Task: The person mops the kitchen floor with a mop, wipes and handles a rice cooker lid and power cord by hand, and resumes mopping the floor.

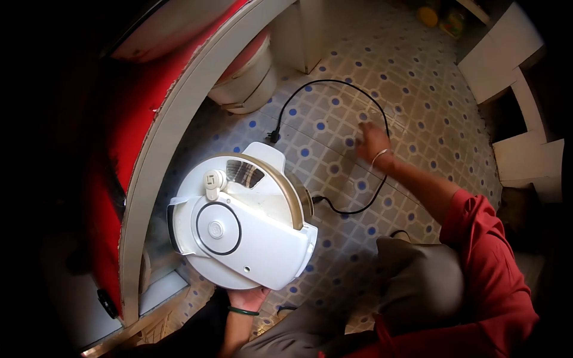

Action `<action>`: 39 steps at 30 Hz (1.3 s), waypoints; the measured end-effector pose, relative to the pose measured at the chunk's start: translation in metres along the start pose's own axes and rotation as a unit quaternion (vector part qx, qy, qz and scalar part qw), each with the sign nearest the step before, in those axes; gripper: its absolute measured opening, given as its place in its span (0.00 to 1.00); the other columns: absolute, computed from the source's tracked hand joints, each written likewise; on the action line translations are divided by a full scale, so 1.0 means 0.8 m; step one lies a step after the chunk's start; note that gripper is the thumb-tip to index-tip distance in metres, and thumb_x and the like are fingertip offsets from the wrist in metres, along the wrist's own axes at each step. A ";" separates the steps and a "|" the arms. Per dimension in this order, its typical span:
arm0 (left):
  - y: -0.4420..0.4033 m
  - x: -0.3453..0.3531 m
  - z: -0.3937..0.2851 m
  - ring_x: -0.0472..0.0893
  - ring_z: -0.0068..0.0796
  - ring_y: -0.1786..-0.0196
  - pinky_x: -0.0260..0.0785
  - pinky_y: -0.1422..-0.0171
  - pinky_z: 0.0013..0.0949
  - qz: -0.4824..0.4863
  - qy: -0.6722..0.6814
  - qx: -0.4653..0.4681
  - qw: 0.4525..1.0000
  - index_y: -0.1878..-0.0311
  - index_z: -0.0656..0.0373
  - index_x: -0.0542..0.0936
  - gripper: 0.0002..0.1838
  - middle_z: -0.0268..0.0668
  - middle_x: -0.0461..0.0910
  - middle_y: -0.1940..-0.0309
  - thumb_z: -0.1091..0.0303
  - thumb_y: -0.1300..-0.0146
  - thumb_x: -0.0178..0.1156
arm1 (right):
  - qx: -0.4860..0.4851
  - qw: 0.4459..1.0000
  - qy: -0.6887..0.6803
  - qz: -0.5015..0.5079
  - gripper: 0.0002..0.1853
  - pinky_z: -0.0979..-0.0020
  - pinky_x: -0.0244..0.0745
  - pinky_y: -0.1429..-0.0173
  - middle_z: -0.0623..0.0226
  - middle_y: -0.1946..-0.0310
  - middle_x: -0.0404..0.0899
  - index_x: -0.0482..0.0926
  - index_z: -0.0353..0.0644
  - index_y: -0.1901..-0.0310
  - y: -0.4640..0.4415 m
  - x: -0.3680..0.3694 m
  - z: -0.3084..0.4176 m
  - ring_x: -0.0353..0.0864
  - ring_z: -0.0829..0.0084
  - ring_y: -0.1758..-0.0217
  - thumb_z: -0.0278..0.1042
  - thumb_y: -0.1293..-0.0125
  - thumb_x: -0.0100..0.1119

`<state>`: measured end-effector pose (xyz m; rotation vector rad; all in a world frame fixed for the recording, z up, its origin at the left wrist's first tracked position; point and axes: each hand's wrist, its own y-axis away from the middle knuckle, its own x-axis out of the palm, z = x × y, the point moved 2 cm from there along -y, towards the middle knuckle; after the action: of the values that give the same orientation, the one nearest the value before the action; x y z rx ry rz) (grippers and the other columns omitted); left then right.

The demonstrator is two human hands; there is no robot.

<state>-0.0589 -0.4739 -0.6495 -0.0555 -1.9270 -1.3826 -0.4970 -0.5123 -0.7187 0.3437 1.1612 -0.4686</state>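
Note:
A white electric pressure cooker [262,250] with a gold band and a round knob on its lid shows from above, left of the middle. My left hand [248,297], wearing a dark green bangle, is at its near side; the fingers are mostly hidden beneath the body and grip it. The black power cord [352,85] runs from the cooker's side in a wide loop over the floor, its plug [273,136] lying beyond the cooker. My right hand [373,144] is over the floor inside the loop, fingers loosely bent and apart, slightly blurred, with nothing visible in them.
A pale curved counter edge [156,128] with red beneath it borders the left. Under it stands a white bucket [246,80]. Tiled floor [412,206] with blue dots spreads around. White panels [500,56] with dark gaps stand at right; my knees are below.

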 end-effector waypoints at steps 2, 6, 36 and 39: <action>-0.002 -0.017 -0.004 0.70 0.37 0.45 0.70 0.52 0.46 0.012 -0.003 -0.015 1.000 0.44 0.53 0.67 0.29 0.35 0.70 0.47 0.43 0.42 0.44 | 0.085 0.993 0.071 -0.043 0.23 0.62 0.67 0.47 0.51 0.58 0.72 0.68 0.34 0.53 -0.020 -0.008 -0.049 0.70 0.56 0.49 0.34 0.52 0.58; -0.007 -0.030 -0.009 0.71 0.38 0.46 0.71 0.57 0.45 -0.012 -0.011 -0.016 1.000 0.45 0.52 0.67 0.29 0.35 0.71 0.47 0.42 0.43 0.44 | 0.238 0.970 -0.030 0.029 0.28 0.63 0.65 0.45 0.48 0.51 0.69 0.64 0.32 0.48 -0.031 -0.020 -0.089 0.69 0.55 0.46 0.36 0.50 0.57; 0.112 0.134 -0.077 0.75 0.24 0.63 0.72 0.62 0.27 -0.066 -0.393 0.371 0.839 0.44 0.65 0.63 0.19 0.36 0.74 0.64 0.64 0.33 0.42 | -0.510 0.761 -0.316 0.248 0.22 0.63 0.72 0.73 0.55 0.73 0.75 0.68 0.30 0.54 0.168 -0.115 0.384 0.77 0.57 0.75 0.28 0.55 0.52; 0.110 0.115 -0.079 0.73 0.19 0.67 0.72 0.64 0.25 -0.087 -0.372 0.349 0.856 0.44 0.64 0.63 0.18 0.32 0.72 0.69 0.72 0.37 0.44 | -0.543 0.762 -0.245 0.253 0.23 0.64 0.71 0.74 0.57 0.74 0.74 0.68 0.32 0.54 0.181 -0.110 0.382 0.77 0.59 0.76 0.28 0.56 0.54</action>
<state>-0.0518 -0.5243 -0.5165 -0.0721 -3.0575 -0.7044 -0.2083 -0.5236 -0.5228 -0.4739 0.6146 0.6027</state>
